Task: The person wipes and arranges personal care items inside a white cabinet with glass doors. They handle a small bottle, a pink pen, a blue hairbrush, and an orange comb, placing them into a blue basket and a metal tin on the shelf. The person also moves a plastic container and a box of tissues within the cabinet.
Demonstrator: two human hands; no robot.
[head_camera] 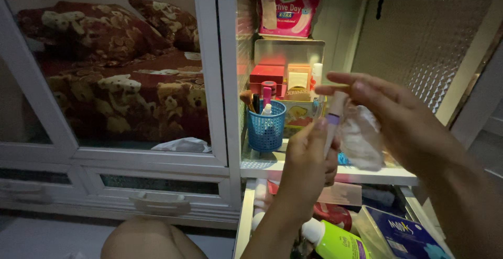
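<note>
Nearby, blue basket (265, 128) holds brushes; left hand (309, 159) grips tube (334, 120), right hand (398, 117) open.

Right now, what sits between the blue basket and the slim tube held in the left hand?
In the head view, only bare white shelf edge separates the blue basket from the slim tube in the left hand.
</note>
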